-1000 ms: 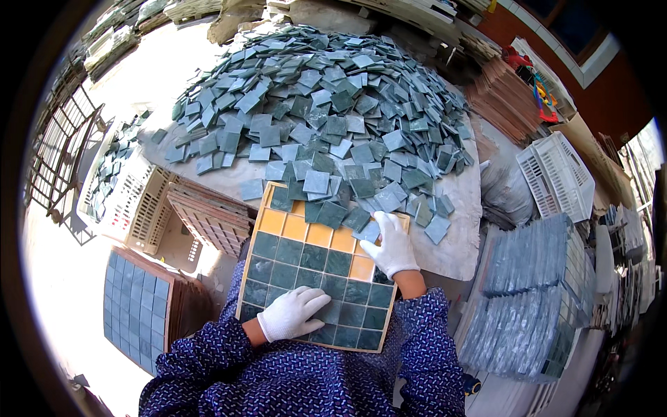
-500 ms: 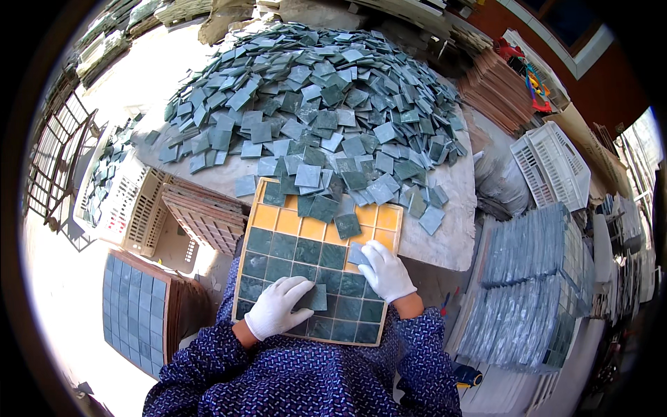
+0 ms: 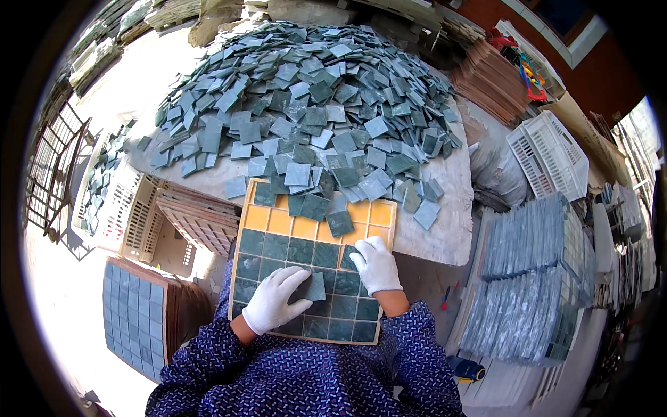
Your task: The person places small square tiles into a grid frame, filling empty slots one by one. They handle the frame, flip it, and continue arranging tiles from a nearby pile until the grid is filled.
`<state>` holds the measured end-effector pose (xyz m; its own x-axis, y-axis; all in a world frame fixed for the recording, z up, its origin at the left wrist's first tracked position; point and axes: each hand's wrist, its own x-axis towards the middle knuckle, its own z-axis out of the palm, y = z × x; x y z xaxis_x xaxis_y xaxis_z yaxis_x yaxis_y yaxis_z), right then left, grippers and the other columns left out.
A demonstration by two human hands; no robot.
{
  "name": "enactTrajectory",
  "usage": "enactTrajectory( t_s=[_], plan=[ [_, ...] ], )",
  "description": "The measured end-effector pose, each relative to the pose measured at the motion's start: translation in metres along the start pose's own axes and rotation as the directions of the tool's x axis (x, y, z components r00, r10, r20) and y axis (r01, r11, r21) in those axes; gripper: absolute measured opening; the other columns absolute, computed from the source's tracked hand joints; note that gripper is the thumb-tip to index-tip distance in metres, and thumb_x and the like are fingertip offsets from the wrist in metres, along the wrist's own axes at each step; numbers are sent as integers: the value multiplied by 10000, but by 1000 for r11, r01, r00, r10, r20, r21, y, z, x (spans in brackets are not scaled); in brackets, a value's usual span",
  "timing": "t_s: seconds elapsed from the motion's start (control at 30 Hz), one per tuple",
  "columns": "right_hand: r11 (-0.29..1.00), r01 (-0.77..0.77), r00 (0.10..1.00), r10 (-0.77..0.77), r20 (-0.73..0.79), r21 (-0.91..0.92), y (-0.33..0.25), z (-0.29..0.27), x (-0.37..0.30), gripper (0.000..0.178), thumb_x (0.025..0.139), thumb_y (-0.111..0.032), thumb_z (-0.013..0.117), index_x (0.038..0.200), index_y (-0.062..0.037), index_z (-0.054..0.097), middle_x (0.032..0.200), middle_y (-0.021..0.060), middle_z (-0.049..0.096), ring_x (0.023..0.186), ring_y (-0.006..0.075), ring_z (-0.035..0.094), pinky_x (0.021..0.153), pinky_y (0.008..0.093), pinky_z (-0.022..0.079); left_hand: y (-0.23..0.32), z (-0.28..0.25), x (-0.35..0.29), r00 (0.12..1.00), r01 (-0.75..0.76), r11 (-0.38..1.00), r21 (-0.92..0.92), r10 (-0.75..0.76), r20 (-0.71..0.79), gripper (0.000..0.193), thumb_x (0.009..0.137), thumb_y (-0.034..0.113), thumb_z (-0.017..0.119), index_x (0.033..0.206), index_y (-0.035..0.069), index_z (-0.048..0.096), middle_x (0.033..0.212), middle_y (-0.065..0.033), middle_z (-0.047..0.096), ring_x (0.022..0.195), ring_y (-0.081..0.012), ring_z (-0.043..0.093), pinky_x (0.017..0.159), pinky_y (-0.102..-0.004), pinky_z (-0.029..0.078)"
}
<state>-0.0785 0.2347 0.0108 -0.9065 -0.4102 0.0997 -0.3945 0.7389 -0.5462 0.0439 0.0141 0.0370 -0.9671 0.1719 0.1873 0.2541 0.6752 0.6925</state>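
Note:
A wooden grid tray [image 3: 233, 295] tilts against my lap, its cells filled with dark green square stone tiles [image 3: 326, 254] in the lower rows. Yellow backing [image 3: 283, 225] shows in the upper cells. My white-gloved left hand [image 3: 276, 302] holds a loose stone tile [image 3: 317, 287] between thumb and fingers, above the filled rows. At the right side of the tray, my gloved right hand [image 3: 379, 267] has its fingers curled over a tile [image 3: 349, 256] in a cell just below the yellow. Several loose tiles [image 3: 340, 224] lie across the tray's top edge.
A large heap of green-grey tiles [image 3: 306, 90] covers the table [image 3: 445, 236] beyond the tray. To the left stand a plastic crate [image 3: 139, 215] and stacked tile-filled trays [image 3: 135, 313]. Wrapped tile stacks [image 3: 517, 299] and a white crate [image 3: 549, 153] are at the right.
My right hand has moved down and slightly left, bringing its tile into the cell below the yellow backing. My left hand keeps its tile, nearly in place.

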Motion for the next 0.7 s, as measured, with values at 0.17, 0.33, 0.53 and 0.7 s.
enactTrajectory(
  t_s=[0.17, 0.33, 0.53, 0.7],
  plan=[
    [990, 135, 988, -137, 73, 38, 0, -2, -9, 285, 820, -191, 674, 1076, -75, 630, 1028, 139, 578, 894, 333, 612, 763, 415, 508, 3, 8, 40, 998, -55, 998, 9, 55, -13, 551, 738, 196, 734, 1218, 34, 517, 1173, -166, 562, 1060, -356, 552, 901, -421, 463],
    [933, -77, 980, 136, -146, 352, 28, -37, -10, 311, 825, -99, 635, 1128, -29, 615, 1047, 142, 644, 757, 219, 649, 715, 316, 511, 4, 34, 102, 990, -143, 986, 84, 143, 2, 540, 740, 189, 723, 1210, 27, 511, 1156, -161, 568, 1053, -352, 550, 896, -416, 463],
    [917, -81, 955, 183, -234, 390, 54, -41, -24, 291, 820, -99, 667, 1097, -20, 625, 996, 126, 642, 730, 199, 640, 685, 314, 511, 9, 65, 149, 970, -238, 960, 145, 228, 83, 617, 728, 205, 735, 1259, 21, 479, 1232, -181, 527, 1085, -367, 522, 919, -416, 452],
    [983, 52, 979, -14, -205, 179, 57, -46, -5, 343, 801, -129, 680, 1126, -44, 610, 1145, 115, 588, 844, 259, 639, 744, 346, 519, 21, 51, 109, 985, -175, 961, 212, 172, 33, 567, 720, 224, 738, 1213, 64, 508, 1151, -125, 521, 1019, -323, 538, 861, -399, 475]
  ],
)
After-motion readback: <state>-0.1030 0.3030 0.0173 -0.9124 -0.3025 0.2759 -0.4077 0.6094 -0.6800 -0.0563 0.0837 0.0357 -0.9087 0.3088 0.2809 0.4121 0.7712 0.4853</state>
